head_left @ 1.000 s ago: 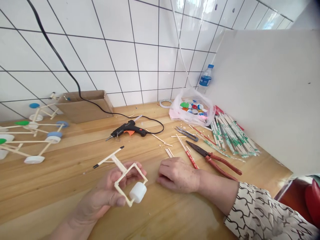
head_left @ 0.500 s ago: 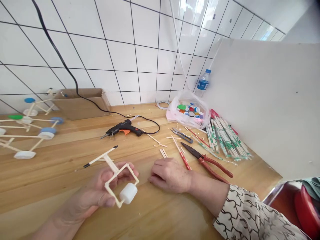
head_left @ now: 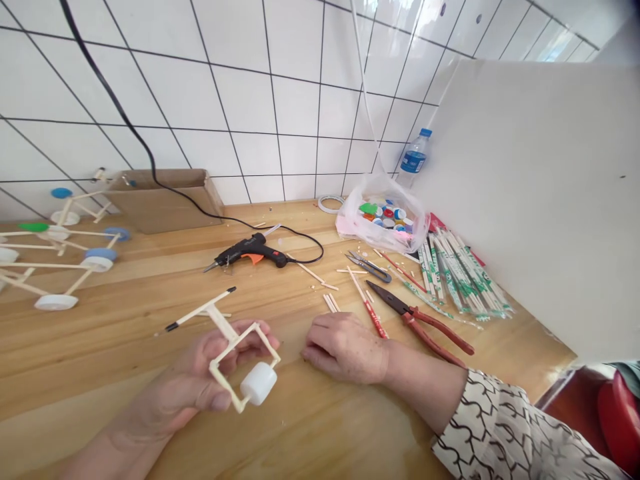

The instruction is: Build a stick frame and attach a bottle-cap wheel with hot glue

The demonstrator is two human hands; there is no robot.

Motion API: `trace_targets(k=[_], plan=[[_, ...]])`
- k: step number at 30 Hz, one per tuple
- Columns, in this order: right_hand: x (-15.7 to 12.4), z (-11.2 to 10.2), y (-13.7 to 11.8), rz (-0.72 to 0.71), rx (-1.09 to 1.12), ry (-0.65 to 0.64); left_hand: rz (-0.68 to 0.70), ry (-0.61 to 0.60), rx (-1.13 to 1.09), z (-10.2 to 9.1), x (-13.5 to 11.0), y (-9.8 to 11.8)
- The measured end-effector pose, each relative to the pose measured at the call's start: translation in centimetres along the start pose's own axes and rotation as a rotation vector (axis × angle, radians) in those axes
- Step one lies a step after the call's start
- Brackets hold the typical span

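My left hand (head_left: 187,383) is closed around a small frame of glued wooden sticks (head_left: 223,325), held above the table. At the frame's near end a white plastic roller (head_left: 259,384) sits between the two side sticks. A crossbar with black tips (head_left: 203,308) is fixed to its far end. My right hand (head_left: 346,350) rests on the tabletop with its fingers curled under, and nothing shows in them. Just beyond it lie short cut sticks (head_left: 331,303) and a chopstick in a red wrapper (head_left: 371,310). Red-handled pliers (head_left: 415,317) lie to its right.
A black glue gun (head_left: 250,252) with its cord lies mid-table, near a cardboard box (head_left: 165,203). Stick models with cap wheels (head_left: 99,261) stand at left. Further right are snips (head_left: 370,267), a bag of bottle caps (head_left: 350,223), wrapped chopsticks (head_left: 460,277) and a bottle (head_left: 414,161).
The view has shifted slightly, so the tools and wall sit a little differently in it. Both hands keep nearly the same pose, and the left still holds the stick frame.
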State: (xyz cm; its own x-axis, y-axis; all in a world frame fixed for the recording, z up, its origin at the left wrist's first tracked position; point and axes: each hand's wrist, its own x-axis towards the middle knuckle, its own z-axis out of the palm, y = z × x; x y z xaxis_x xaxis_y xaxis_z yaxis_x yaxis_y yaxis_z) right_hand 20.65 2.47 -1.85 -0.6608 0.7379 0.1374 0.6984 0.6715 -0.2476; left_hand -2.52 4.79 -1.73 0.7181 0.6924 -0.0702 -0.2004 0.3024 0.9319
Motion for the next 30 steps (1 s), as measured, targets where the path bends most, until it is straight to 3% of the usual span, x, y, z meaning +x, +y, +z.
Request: trace_targets(k=[3, 6, 14, 30], plan=[[0.0, -0.1, 0.0, 0.001, 0.025, 0.004, -0.008, 0.061, -0.042, 0.8, 0.1, 0.6], [0.0, 0.0, 0.0, 0.006, 0.048, 0.007, -0.009, 0.035, -0.05, 1.1, 0.0, 0.7], [0.1, 0.3, 0.4, 0.071, 0.096, -0.024, 0.047, 0.01, -0.097, 0.7, -0.1, 0.3], [0.3, -0.3, 0.0, 0.127, 0.164, 0.008, 0.029, -0.002, -0.08, 0.3, 0.2, -0.4]])
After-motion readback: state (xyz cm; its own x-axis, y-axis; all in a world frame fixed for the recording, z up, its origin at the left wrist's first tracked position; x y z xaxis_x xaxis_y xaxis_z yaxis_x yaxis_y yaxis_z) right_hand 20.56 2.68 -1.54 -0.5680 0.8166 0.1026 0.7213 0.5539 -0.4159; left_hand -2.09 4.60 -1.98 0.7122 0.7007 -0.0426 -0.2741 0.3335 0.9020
